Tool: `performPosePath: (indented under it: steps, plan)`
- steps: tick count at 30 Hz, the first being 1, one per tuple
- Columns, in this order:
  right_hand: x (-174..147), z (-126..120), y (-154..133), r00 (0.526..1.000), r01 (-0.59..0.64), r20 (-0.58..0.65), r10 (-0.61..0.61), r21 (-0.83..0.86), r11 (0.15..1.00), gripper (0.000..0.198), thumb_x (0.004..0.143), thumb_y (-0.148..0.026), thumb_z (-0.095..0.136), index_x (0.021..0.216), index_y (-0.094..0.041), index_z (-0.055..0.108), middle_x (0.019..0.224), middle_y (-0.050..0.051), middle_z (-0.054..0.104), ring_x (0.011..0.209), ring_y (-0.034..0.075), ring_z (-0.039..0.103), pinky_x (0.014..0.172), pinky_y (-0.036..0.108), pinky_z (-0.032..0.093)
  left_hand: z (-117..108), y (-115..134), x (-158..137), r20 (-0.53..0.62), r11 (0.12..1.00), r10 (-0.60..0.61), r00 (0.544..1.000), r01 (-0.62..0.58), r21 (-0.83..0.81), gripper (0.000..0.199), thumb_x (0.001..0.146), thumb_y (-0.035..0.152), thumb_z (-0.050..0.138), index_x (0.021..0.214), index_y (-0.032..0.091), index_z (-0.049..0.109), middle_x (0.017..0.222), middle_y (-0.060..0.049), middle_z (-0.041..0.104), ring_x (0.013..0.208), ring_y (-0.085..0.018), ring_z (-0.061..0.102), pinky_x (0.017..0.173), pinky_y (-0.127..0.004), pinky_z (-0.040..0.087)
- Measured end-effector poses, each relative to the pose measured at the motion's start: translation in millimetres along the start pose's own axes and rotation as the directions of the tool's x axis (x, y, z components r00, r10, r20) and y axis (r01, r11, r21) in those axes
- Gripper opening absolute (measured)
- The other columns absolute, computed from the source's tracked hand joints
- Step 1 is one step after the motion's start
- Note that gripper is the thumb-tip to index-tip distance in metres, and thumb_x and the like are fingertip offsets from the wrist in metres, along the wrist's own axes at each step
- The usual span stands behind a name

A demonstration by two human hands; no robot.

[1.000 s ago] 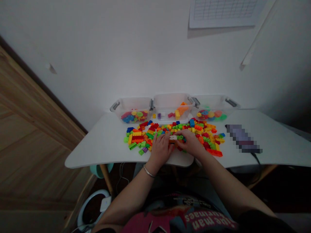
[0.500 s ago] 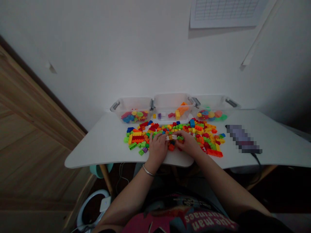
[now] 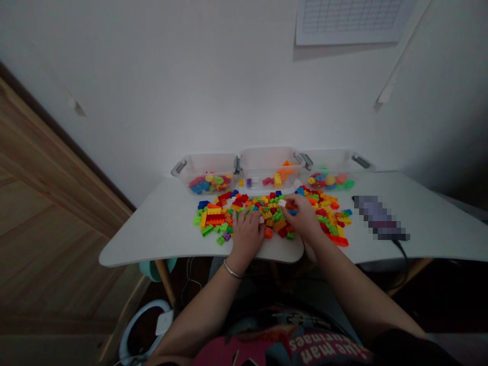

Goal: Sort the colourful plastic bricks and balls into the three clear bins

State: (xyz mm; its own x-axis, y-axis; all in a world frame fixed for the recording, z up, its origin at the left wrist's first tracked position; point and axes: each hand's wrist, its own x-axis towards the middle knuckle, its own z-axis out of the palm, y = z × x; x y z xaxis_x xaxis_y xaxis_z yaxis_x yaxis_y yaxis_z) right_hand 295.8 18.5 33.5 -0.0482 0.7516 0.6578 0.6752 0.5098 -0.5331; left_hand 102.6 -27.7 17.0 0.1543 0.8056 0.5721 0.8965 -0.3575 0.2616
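Observation:
Many coloured building bricks (image 3: pixel 216 217) lie in a loose spread along the middle of the white table. My left hand (image 3: pixel 247 233) rests low at the near side of the spread, its fingers curled round a small white brick (image 3: pixel 261 219) by the index finger. Farther right, my right hand (image 3: pixel 306 217) is just above the bricks and pinches another small white brick (image 3: pixel 282 203) between thumb and fingers. Yellow, orange and green bricks lie between the two hands.
Against the wall stand three clear plastic bins: the left bin (image 3: pixel 208 161) and right bin (image 3: pixel 335 158) hold colourful pieces, the middle bin (image 3: pixel 263 156) a few bricks. A phone (image 3: pixel 381 217) with a cable lies at the right on the table (image 3: pixel 152 234).
My right hand has moved right and a little away from me, apart from my left hand, with a white brick in its fingers. My left hand has hardly moved.

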Motion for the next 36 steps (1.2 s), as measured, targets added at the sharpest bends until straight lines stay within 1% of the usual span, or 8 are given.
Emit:
performPosePath:
  steps: [3,6,9,12,16,24,29,36]
  plan:
    - [35,-15,5,0.981,-0.077,-0.18,0.076,0.0,0.997,0.025,0.08,-0.038,0.06,0.097,-0.02,0.064,0.087,0.007,0.066,0.079,0.022,0.06,0.077,0.039,0.051,1,0,0,0.012,1.0,0.006,1.0,-0.005,-0.009,0.024,0.088,0.022,0.059,0.111,0.022,0.065,0.115,-0.006,0.072,0.122,-0.029,0.055,0.117,-0.062,0.024]
    - [77,-25,12,0.966,-0.076,-0.246,0.075,0.003,0.997,0.029,0.08,-0.039,0.059,0.101,-0.02,0.064,0.086,0.005,0.067,0.079,0.021,0.059,0.076,0.037,0.05,2,-1,0,0.02,1.0,0.012,1.0,-0.012,-0.016,0.025,0.088,0.022,0.058,0.112,0.022,0.065,0.114,-0.006,0.072,0.12,-0.029,0.056,0.116,-0.062,0.026]
    - [112,-25,22,0.966,-0.088,-0.247,0.075,-0.042,0.995,0.027,0.08,-0.038,0.059,0.098,-0.019,0.066,0.088,0.007,0.07,0.083,0.023,0.061,0.082,0.039,0.049,3,-2,-1,0.019,1.0,0.025,1.0,-0.025,-0.008,0.026,0.088,0.022,0.059,0.114,0.022,0.065,0.113,-0.006,0.072,0.12,-0.028,0.056,0.116,-0.06,0.028]
    - [130,-19,32,0.973,-0.171,-0.175,0.152,-0.103,0.98,0.028,0.079,-0.036,0.059,0.098,-0.018,0.068,0.092,0.009,0.072,0.087,0.024,0.063,0.084,0.04,0.049,4,-3,0,0.025,1.0,0.03,0.999,-0.03,-0.002,0.025,0.089,0.022,0.059,0.113,0.022,0.065,0.112,-0.006,0.072,0.119,-0.027,0.057,0.116,-0.058,0.029]
    - [133,-11,35,0.957,-0.285,-0.125,0.261,-0.253,0.925,0.03,0.08,-0.032,0.058,0.104,-0.019,0.07,0.097,0.01,0.073,0.093,0.027,0.064,0.086,0.041,0.049,3,-3,1,0.05,0.999,0.035,0.998,-0.035,-0.014,0.025,0.09,0.023,0.058,0.114,0.02,0.065,0.112,-0.006,0.072,0.117,-0.027,0.058,0.116,-0.057,0.029]
    - [129,-5,24,0.969,-0.245,-0.078,0.236,-0.465,0.851,0.034,0.086,-0.031,0.048,0.102,-0.016,0.074,0.099,0.017,0.071,0.105,0.034,0.057,0.089,0.046,0.045,3,-2,1,0.107,1.0,0.007,0.994,-0.005,-0.015,0.028,0.091,0.021,0.056,0.118,0.021,0.063,0.113,-0.006,0.073,0.115,-0.025,0.06,0.116,-0.056,0.029]
    - [128,-1,32,0.976,-0.211,-0.052,0.212,-0.486,0.848,0.039,0.09,-0.031,0.041,0.097,-0.012,0.074,0.098,0.019,0.071,0.108,0.034,0.054,0.094,0.046,0.043,4,-3,1,0.105,1.0,0.011,0.994,-0.01,-0.008,0.027,0.092,0.021,0.055,0.118,0.021,0.063,0.112,-0.006,0.073,0.114,-0.025,0.061,0.116,-0.054,0.03]
    - [125,-6,41,0.993,-0.063,0.069,0.091,-0.33,0.942,0.034,0.085,-0.028,0.046,0.102,-0.014,0.072,0.107,0.014,0.071,0.11,0.031,0.057,0.103,0.048,0.037,2,-2,2,0.099,1.0,0.012,0.995,-0.011,-0.01,0.027,0.092,0.022,0.056,0.117,0.021,0.064,0.109,-0.006,0.074,0.112,-0.023,0.062,0.116,-0.054,0.031]
